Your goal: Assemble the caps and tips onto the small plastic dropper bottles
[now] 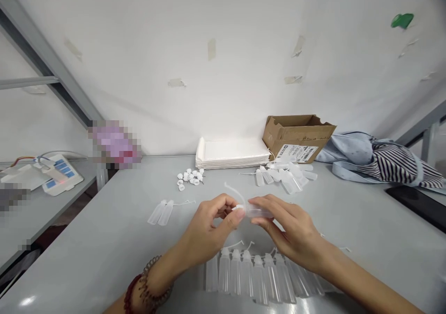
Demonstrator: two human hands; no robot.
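In my right hand (291, 223) lies a translucent plastic squeeze bottle (259, 211), held sideways with its neck to the left. The fingers of my left hand (218, 221) pinch a small white cap (239, 207) at that neck; whether it is seated there is hidden by the fingertips. A thin clear strip curves up from the neck. Below both hands stretches a row of similar bottles (247, 274), side by side with thin strips at their tops. Two more bottles (161, 212) lie to the left. Beyond my left hand sits a cluster of loose white caps (191, 177).
More bottles (291, 177) are heaped at the back right, before an open cardboard box (296, 137). Beside it are a stack of white envelopes (232, 153) and striped and light blue fabric (393, 163). A dark flat object (418, 207) lies at the right edge.
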